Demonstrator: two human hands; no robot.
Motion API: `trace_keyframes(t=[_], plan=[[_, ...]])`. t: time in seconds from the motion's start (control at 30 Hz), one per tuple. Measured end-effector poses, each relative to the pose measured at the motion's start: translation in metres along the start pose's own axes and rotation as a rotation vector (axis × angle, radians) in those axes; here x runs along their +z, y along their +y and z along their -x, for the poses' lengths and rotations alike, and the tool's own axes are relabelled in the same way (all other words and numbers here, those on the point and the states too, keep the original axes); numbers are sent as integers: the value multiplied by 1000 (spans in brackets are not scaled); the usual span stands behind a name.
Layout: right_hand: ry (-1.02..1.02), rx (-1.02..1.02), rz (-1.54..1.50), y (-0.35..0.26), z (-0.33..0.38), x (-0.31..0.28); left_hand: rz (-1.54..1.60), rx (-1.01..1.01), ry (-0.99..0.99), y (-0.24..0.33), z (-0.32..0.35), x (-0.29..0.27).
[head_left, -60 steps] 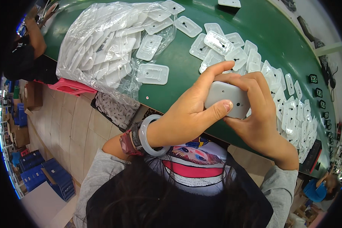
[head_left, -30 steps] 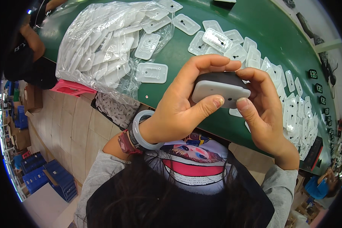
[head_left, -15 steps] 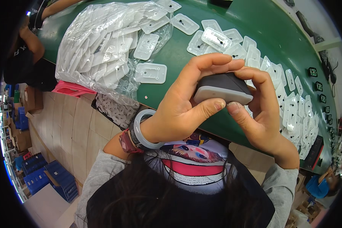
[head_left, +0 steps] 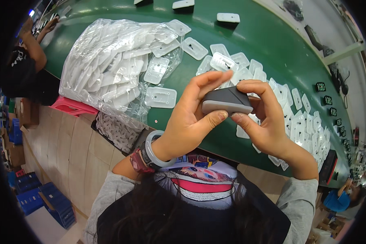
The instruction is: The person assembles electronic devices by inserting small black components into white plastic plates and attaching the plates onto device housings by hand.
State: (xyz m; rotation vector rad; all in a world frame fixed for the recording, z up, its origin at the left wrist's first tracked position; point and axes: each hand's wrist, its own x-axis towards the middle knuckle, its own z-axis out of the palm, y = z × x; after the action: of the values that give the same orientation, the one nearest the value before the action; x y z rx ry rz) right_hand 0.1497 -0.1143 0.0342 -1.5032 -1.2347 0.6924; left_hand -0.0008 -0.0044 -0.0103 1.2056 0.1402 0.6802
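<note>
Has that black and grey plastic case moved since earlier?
Yes: the case shifted left and up in view, against the clear plastic bag of white plates.

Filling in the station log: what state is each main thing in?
Dark case, held tilted between both hands.
Grey plate, against the case; whether fastened can't be told.
Left hand, curled around the case's left end.
Right hand, gripping its right end.
Clear bag, packed with white plates.
Loose white plates, heaped, partly overlapping.
Far cases, light side up, apart.
</note>
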Motion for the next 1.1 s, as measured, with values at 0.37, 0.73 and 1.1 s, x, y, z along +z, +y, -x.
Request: trace_keyframes(t=[0.37, 0.73, 1.1], plan=[[201, 462, -55, 133, -139, -182, -689, 366, 120, -29, 22, -23], [417, 531, 267, 121, -143, -155, -740, 379, 76, -33, 20, -27], [265, 38, 457, 27, -37, -48, -1131, 321, 90, 19, 4, -51]])
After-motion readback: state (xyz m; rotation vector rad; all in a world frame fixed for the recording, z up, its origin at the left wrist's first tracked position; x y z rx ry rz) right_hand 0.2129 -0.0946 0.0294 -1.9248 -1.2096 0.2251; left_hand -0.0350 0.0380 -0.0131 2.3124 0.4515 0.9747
